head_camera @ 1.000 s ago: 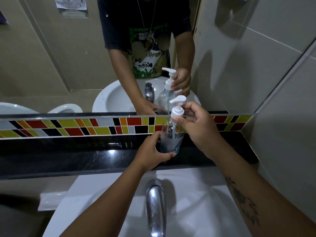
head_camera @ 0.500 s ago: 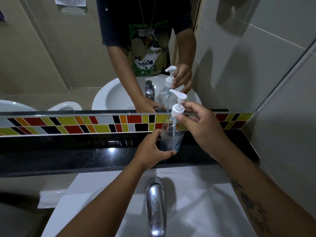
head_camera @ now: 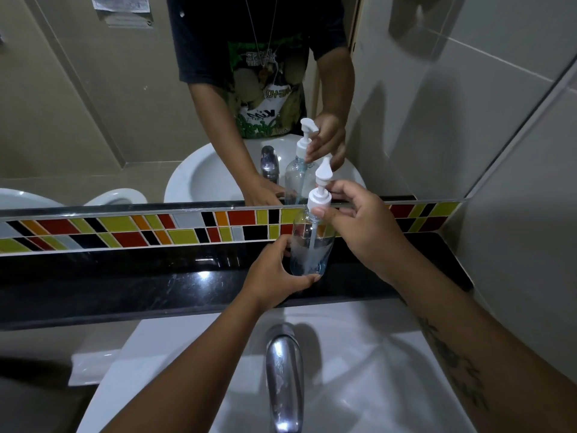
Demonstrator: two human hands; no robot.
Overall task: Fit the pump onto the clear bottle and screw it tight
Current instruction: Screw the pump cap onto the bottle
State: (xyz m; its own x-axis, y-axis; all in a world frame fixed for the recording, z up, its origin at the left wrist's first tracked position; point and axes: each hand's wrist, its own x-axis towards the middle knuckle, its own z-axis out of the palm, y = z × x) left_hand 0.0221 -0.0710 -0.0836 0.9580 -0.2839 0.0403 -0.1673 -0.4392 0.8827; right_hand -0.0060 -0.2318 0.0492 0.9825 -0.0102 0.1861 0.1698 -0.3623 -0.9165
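A clear bottle (head_camera: 307, 248) with a little bluish liquid stands upright on the black ledge (head_camera: 156, 276). A white pump (head_camera: 320, 189) sits on its neck, its tube reaching down inside. My left hand (head_camera: 274, 276) wraps the bottle's lower part from the left. My right hand (head_camera: 362, 226) pinches the pump's white collar with thumb and fingertips from the right. The nozzle points away from me, toward the mirror.
A mirror (head_camera: 125, 104) behind the ledge reflects the bottle, hands and a person's torso. A coloured tile strip (head_camera: 140, 226) runs under it. Below me lie the white basin (head_camera: 359, 370) and a chrome tap (head_camera: 284, 379). A tiled wall (head_camera: 515, 245) closes the right side.
The pump nozzle has swung round from pointing right to pointing away from me as my right hand turned the collar. The bottle stays in place in my left hand.
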